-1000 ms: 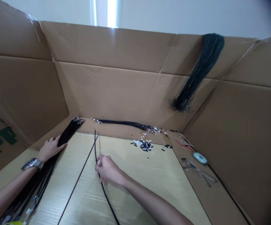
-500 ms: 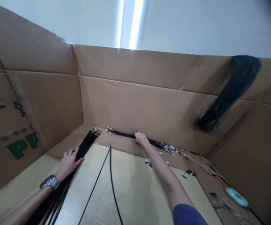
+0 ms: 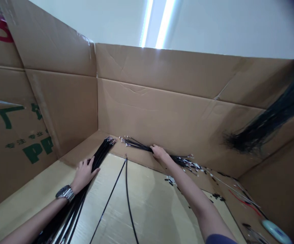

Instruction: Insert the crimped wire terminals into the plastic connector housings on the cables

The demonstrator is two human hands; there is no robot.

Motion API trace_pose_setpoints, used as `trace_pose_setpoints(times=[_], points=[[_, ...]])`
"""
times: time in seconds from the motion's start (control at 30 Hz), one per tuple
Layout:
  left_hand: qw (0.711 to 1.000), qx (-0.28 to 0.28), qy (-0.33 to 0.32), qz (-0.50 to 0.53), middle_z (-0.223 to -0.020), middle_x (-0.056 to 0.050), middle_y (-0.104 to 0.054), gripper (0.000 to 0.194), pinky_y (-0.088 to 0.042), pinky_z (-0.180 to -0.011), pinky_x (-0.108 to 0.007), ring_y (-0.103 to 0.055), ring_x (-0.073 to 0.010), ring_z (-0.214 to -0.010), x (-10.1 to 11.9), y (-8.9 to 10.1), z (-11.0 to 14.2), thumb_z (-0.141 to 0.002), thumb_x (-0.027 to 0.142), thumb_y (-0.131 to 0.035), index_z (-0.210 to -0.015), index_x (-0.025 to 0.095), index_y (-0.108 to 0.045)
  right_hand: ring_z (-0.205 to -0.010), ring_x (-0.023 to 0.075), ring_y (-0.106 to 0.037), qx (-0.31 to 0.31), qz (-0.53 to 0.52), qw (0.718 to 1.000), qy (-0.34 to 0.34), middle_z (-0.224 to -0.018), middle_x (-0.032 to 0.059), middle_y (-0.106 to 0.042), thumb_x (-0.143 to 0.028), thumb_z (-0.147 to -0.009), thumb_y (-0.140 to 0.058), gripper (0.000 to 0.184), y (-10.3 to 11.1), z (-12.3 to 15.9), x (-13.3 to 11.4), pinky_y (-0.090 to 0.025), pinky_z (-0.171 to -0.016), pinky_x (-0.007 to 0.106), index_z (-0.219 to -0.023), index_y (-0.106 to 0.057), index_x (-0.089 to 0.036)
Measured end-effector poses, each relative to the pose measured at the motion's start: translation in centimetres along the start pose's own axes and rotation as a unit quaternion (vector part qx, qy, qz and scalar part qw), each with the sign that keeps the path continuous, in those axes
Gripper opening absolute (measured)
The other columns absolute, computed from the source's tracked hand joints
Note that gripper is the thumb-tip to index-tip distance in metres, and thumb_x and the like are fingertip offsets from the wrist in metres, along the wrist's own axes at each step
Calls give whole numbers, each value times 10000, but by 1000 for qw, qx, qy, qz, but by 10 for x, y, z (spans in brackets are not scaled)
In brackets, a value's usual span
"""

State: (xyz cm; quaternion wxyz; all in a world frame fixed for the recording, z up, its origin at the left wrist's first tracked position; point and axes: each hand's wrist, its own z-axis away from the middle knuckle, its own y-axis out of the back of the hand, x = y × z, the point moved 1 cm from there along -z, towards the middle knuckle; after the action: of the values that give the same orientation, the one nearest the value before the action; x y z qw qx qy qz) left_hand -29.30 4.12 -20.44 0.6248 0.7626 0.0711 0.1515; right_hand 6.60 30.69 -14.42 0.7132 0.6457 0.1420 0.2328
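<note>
My left hand [image 3: 84, 173], with a wristwatch [image 3: 64, 193] on it, lies with fingers spread on a long bundle of black cables [image 3: 96, 162] that runs along the left of the cardboard floor. My right hand [image 3: 159, 152] reaches to the back wall and closes on a second bundle of black cables [image 3: 136, 145], whose metal-tipped ends fan out to the left. Two single black cables [image 3: 126, 183] lie loose on the floor between my arms.
Tall cardboard walls [image 3: 162, 108] enclose the space on three sides. A tuft of black strands [image 3: 266, 125] hangs over the right wall. Small black and white bits [image 3: 195, 166], red wires [image 3: 243, 202] and a pale blue oval object [image 3: 275, 231] lie at the right.
My right hand let go of the single cable, reached to the back bundle and gripped it; that bundle's left ends have lifted and fanned. The view swung left and upward.
</note>
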Motion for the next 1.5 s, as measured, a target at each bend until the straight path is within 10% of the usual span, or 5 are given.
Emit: trace_pose_setpoints(times=[0.7,1.1,1.3,1.4,1.5], points=[[1000,10,0,14,-1381,-255,-553,696,-438,-988,-479,-521,-401,-1177,1,3,2,-970,489,-463,-1518,60,-431,-1094,248,-663,-6,-37,999,8,-1300,106,-631,-342,-984,-643,351,3,-1,8,-579,-914,460,-1288,-603,-171],[978,-47,55,194,-1432,-279,-544,901,-382,-1048,-627,-468,-497,-1318,-6,24,-10,-826,669,-543,-1507,84,-458,-1138,264,-646,191,-218,954,77,-1328,105,-617,-336,-980,-647,358,176,46,14,-562,-947,488,-1297,-599,-176],[937,-69,13,341,-1583,-203,-439,860,-429,-1092,-468,-458,-322,-1437,7,93,-35,-975,702,-69,-1626,151,-180,-1045,233,-678,209,-481,845,102,-1259,96,-646,-341,-992,-631,340,237,37,-101,-595,-871,437,-1284,-599,-169],[909,-108,-34,400,-1403,-153,-645,867,-516,-983,-452,-647,-287,-1250,1,131,-26,-953,630,169,-1626,237,-210,-988,215,-690,173,-598,779,76,-1218,89,-660,-340,-993,-631,332,226,23,-205,-608,-826,406,-1274,-601,-166],[903,-134,-44,406,-1261,-140,-731,816,-553,-907,-473,-712,-318,-1097,-33,149,4,-972,720,-37,-1632,262,-175,-996,218,-690,129,-675,725,43,-1226,91,-659,-332,-991,-634,331,191,16,-305,-606,-834,411,-1275,-600,-166]])
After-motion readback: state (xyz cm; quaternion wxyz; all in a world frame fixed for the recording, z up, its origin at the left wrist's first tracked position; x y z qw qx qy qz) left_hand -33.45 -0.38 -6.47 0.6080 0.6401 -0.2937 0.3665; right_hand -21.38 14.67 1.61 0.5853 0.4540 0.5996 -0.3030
